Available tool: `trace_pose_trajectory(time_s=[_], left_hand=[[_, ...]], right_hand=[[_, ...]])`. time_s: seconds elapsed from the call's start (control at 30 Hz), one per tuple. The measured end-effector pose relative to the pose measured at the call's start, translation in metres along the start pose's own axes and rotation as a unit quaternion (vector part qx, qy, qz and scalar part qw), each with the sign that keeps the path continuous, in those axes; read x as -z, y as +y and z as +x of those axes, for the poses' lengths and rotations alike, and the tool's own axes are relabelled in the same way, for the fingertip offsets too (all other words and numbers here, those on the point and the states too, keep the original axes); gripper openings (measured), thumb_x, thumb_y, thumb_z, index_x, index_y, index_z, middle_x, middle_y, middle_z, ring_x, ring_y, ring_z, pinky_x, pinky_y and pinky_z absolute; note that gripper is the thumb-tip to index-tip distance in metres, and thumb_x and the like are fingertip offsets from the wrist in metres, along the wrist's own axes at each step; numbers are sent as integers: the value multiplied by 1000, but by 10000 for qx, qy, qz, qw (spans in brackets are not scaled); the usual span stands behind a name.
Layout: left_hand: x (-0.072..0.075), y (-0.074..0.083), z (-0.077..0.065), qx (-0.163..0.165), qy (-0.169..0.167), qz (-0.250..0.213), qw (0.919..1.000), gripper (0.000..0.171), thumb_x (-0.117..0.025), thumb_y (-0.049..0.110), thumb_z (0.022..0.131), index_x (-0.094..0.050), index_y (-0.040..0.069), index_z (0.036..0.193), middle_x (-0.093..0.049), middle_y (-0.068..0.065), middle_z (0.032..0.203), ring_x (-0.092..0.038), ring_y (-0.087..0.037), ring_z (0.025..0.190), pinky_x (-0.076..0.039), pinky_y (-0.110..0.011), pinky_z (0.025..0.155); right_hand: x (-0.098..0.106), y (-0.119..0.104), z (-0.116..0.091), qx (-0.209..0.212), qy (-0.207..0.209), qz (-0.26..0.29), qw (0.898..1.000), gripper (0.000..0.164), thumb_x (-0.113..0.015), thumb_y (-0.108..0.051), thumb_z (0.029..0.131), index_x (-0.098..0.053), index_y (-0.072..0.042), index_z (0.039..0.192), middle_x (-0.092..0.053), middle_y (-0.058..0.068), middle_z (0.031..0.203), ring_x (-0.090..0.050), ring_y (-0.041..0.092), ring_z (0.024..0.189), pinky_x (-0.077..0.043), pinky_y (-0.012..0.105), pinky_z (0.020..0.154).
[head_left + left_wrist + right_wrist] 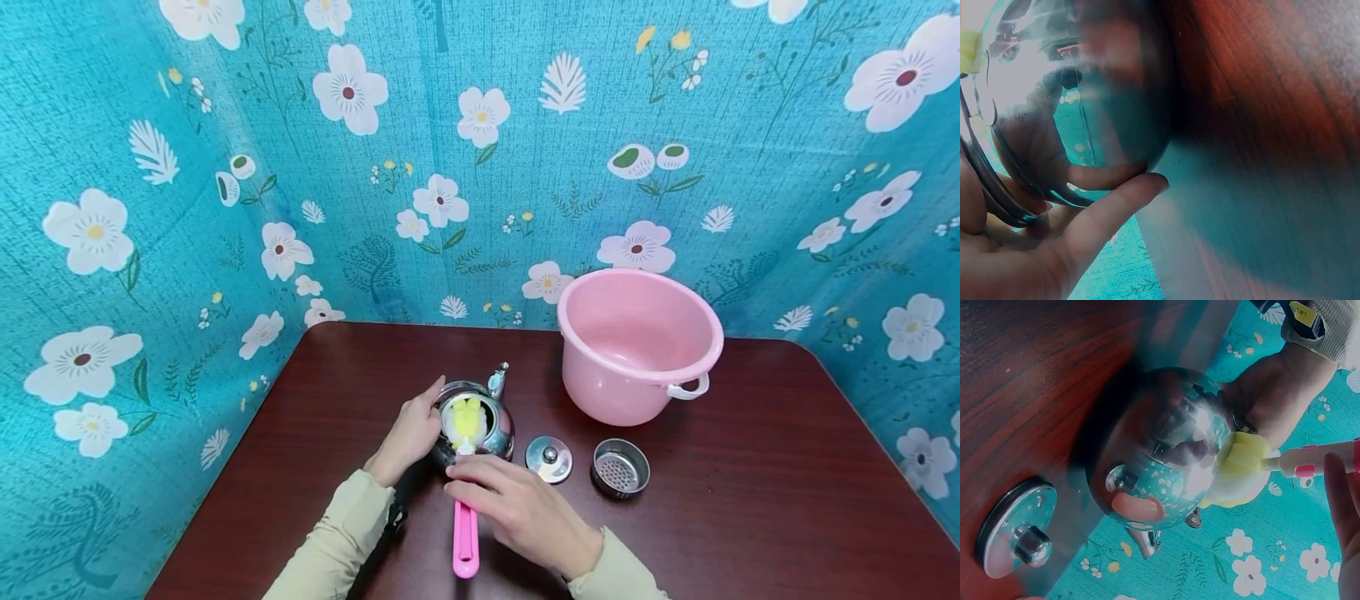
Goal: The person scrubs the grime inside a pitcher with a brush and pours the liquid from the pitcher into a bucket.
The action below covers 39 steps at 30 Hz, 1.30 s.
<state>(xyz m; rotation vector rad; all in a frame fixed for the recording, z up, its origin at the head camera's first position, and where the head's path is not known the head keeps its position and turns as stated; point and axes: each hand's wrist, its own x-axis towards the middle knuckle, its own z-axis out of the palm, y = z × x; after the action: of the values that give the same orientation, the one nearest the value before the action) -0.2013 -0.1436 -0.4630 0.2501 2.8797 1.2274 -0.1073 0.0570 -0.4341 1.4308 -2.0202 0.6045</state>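
A shiny steel teapot (504,435) stands on the table without its lid, spout toward the far right. My left hand (405,437) grips it at its left side; the left wrist view shows the fingers at the handle (1004,200) and the thumb along the round body. My right hand (521,510) holds a sponge brush by its pink handle (466,542). The brush's yellow and white sponge head (1244,453) is at the teapot's round opening, partly outside it. How deep it reaches cannot be seen.
Right of the teapot lies its steel lid (549,460), knob up. Beside that is a round steel strainer (620,468) with a perforated bottom. A pink basin (600,387) with a white handle stands behind them. Blue flowered cloth (420,275) hangs around the dark table (720,500).
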Motion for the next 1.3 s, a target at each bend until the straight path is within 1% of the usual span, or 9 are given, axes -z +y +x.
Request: trace_pose_trajectory(time_s=[0.1, 0.23, 0.3, 0.47, 0.57, 0.77, 0.87, 1.1, 1.3], left_hand=[[0, 0, 0, 3, -4, 11, 10000, 54, -40, 3, 93, -42, 5, 146, -49, -15, 144, -53, -22, 125, -47, -40, 98], [0, 0, -1, 1, -2, 40, 10000, 53, -41, 3, 92, -42, 5, 146, -50, -15, 144, -54, -22, 123, -48, -40, 96], [0, 0, -1, 11, -6, 35, 10000, 54, -41, 3, 92, -42, 5, 146, -49, -15, 144, -54, -22, 123, -48, -40, 95], [0, 1, 0, -28, 23, 25, 10000, 54, -42, 3, 92, -43, 5, 146, -50, -15, 143, -55, -23, 123, -48, -40, 95], [0, 0, 0, -3, 2, -17, 10000, 53, -42, 3, 93, -42, 6, 146, -50, -15, 144, -54, -23, 125, -48, -41, 95], [0, 0, 0, -22, 25, 12, 10000, 53, -42, 3, 93, -43, 5, 145, -50, -16, 143, -53, -25, 127, -48, -43, 98], [1, 0, 0, -35, 25, 18, 10000, 53, -42, 3, 93, -43, 5, 145, -50, -16, 143, -54, -25, 125, -49, -40, 93], [1, 0, 0, -74, -20, -16, 10000, 53, -41, 2, 93, -41, 4, 146, -48, -15, 146, -57, -24, 114, -45, -33, 81], [-1, -1, 0, -173, 81, 57, 9998, 55, -42, 0, 90, -43, 4, 145, -51, -16, 142, -58, -22, 104, -46, -33, 81]], right_hand=[[-1, 1, 2, 43, -37, -51, 10000, 32, -54, -3, 90, -65, -14, 117, -63, 4, 122, -59, 17, 116, -47, 30, 102], [0, -1, 5, 1, -228, -221, 9995, 37, -40, -2, 91, -65, -16, 116, -63, 2, 119, -59, 17, 112, -47, 31, 101], [1, -3, 7, -69, -388, -415, 9984, 39, -39, -1, 89, -64, -17, 114, -62, 1, 118, -59, 16, 110, -48, 31, 99], [5, -9, 14, -257, -793, -949, 9920, 41, -63, -1, 77, -62, -21, 113, -60, -2, 113, -57, 14, 107, -49, 32, 90], [6, -11, 17, -385, -1000, -991, 9893, 45, -72, -4, 73, -62, -23, 113, -60, -4, 112, -57, 13, 106, -49, 33, 90], [6, -15, 21, -504, -1132, -1077, 9864, 42, -71, -5, 74, -61, -23, 110, -59, -5, 109, -58, 14, 103, -50, 34, 91], [6, -16, 23, -508, -1170, -1158, 9850, 41, -69, -4, 73, -60, -22, 108, -59, -5, 108, -58, 15, 102, -50, 35, 92], [6, -19, 30, -604, -1369, -1302, 9801, 34, -69, -6, 79, -60, -22, 107, -61, -6, 106, -58, 13, 97, -50, 33, 91], [6, -20, 39, -806, -1434, -1486, 9751, 31, -69, -8, 83, -61, -21, 110, -61, -6, 105, -59, 13, 98, -51, 30, 91]])
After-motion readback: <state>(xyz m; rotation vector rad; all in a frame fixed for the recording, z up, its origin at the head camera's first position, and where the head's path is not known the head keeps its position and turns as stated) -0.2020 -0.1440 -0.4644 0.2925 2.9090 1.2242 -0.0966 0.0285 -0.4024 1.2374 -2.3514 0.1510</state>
